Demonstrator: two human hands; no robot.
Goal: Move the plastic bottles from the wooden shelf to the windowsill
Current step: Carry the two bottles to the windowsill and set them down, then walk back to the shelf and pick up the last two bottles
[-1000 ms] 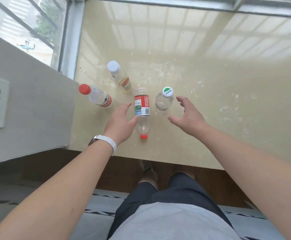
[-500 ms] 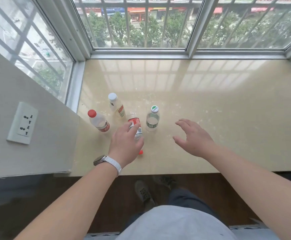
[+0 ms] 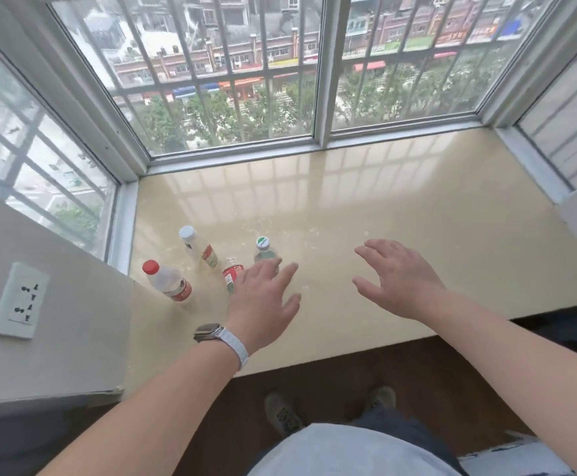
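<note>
Several plastic bottles stand at the left of the beige windowsill (image 3: 417,218). A red-capped bottle (image 3: 168,284) is nearest the left wall. Behind it stands a white-capped bottle (image 3: 199,249). A bottle with a red label (image 3: 231,275) stands upside down, partly hidden by my left hand (image 3: 263,300). A green-capped bottle (image 3: 263,250) stands just beyond that hand's fingers. My left hand is open with spread fingers and holds nothing. My right hand (image 3: 396,278) hovers open over the bare sill to the right. The wooden shelf is out of view.
Barred windows (image 3: 245,80) enclose the sill at the back and both sides. A grey wall with a white socket (image 3: 19,300) juts out on the left. Dark wooden floor and my feet (image 3: 281,415) are below the sill's front edge.
The view has tilted up, showing the windows. My left hand has come off the upside-down red-label bottle and shifted right; my right hand has stayed open over the sill.
</note>
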